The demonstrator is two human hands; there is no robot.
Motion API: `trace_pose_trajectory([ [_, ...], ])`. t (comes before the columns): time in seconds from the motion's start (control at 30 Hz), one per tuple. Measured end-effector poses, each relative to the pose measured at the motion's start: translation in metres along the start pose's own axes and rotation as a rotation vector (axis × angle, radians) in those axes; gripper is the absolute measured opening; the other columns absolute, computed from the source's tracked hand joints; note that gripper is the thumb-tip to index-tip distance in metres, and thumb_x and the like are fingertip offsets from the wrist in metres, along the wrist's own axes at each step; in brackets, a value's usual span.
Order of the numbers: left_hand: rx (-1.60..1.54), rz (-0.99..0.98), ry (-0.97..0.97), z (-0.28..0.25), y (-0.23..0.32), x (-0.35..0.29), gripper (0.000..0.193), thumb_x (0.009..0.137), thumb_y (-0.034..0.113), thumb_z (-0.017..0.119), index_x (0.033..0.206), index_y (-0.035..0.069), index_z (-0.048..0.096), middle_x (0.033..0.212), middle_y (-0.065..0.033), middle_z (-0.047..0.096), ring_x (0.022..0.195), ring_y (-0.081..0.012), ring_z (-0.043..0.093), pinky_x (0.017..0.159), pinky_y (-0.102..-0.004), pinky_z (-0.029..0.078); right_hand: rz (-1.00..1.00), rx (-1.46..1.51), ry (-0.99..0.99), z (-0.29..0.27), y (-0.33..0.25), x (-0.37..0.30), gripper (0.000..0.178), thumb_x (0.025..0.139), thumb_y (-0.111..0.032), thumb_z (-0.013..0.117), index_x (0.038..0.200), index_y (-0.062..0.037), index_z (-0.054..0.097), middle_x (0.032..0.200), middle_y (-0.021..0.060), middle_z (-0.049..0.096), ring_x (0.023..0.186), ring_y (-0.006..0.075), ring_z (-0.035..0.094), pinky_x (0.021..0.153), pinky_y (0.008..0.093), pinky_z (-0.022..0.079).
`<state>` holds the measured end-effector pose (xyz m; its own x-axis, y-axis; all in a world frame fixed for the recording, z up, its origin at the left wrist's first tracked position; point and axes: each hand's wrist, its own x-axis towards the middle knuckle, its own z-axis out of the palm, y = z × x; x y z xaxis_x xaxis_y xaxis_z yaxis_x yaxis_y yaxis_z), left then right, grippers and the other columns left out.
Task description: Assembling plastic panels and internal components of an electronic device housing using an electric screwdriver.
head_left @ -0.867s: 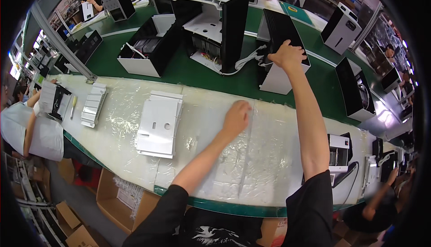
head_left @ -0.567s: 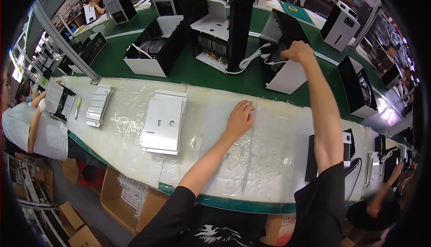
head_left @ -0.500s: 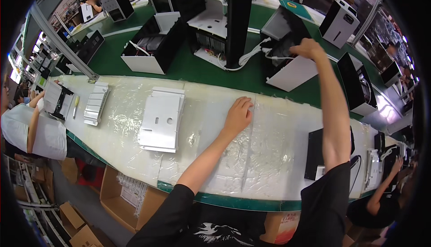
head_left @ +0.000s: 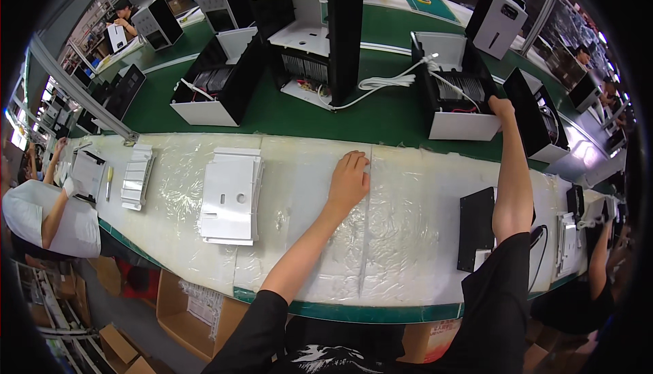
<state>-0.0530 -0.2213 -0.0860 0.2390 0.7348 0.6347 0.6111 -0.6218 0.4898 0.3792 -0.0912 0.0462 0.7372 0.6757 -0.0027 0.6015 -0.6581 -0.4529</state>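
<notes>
My right hand (head_left: 501, 107) reaches forward to a black-and-white appliance housing (head_left: 465, 126) lying open on the green surface. Its fingers close over the near right corner, partly hidden by the wall. Inside that housing are dark fins and red wires, and a white cable (head_left: 394, 82) runs from it to the left. My left hand (head_left: 349, 180) rests on the plastic-covered bench with nothing in it, fingers slightly bent and apart. To its left lies a stack of white plastic panels (head_left: 231, 196).
A tall open housing (head_left: 347, 41) stands at the back centre, another open housing (head_left: 205, 113) left of it. More units line the green surface. A black box-shaped part (head_left: 476, 228) lies near my right forearm. A co-worker (head_left: 51, 214) sits at the far left. Below is a cardboard box (head_left: 178, 313).
The housing at my right hand has swung from a slant to nearly square with the bench. My right hand has gone from over its inside to its near right corner. The left hand stays on the bench.
</notes>
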Motion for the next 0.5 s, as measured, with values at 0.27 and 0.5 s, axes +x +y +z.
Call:
trace_pose_trajectory([
  [0.27, 0.010, -0.036, -0.020, -0.005, -0.004, 0.000, 0.023, 0.065, -0.004, 0.054, 0.087, 0.002, 0.057, 0.104, -0.0126, 0.058, 0.100, -0.0308, 0.054, 0.084, -0.0386, 0.045, -0.119, -0.393, 0.083, -0.009, -0.016, -0.076, 0.043, 0.075, -0.028, 0.058, 0.109, -0.0026, 0.064, 0.120, 0.0198, 0.058, 0.113, 0.0361, 0.056, 0.094, 0.0455, 0.044],
  [0.5, -0.013, -0.037, -0.012, -0.015, -0.019, -0.013, 0.023, 0.068, -0.003, 0.051, 0.089, 0.001, 0.058, 0.107, -0.0140, 0.060, 0.103, -0.0316, 0.054, 0.089, -0.0385, 0.045, -0.973, 0.742, -0.434, -0.112, -0.093, -0.362, 0.029, 0.086, -0.015, 0.044, 0.087, 0.0054, 0.064, 0.076, 0.0080, 0.063, 0.073, 0.0155, 0.060, 0.071, 0.0249, 0.047],
])
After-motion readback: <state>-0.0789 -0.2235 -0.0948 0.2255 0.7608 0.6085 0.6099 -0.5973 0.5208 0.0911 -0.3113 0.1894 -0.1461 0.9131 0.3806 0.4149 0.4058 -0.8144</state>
